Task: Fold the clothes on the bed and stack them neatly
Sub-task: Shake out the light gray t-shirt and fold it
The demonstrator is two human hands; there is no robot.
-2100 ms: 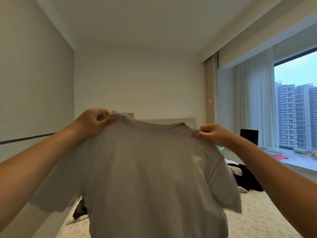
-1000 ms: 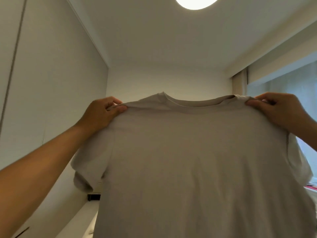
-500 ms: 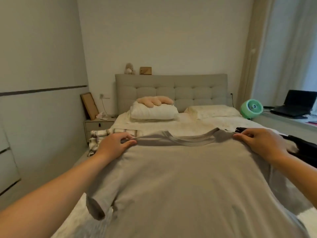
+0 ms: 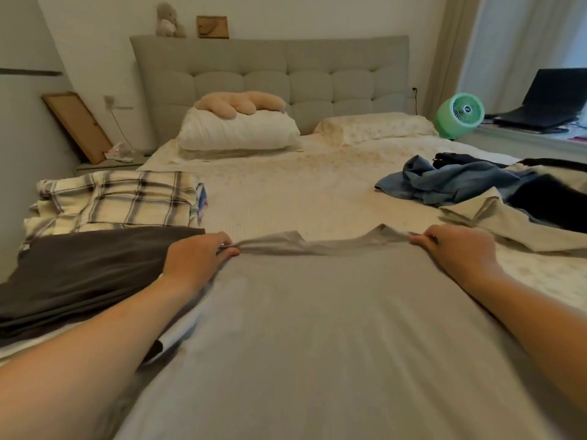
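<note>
Now your left hand (image 4: pixel 197 262) and right hand (image 4: pixel 457 252) each pinch the grey T-shirt (image 4: pixel 317 328) shoulders, mid-frame on the bed (image 4: pixel 301 185).

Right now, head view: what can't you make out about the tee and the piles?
- Grey T-shirt: hem cut off by the bottom edge; left sleeve hidden under the left arm.
- Left hand and right hand: fingertips buried in shoulder fabric.
- Blue garment: crumpled, type unclear.
</note>
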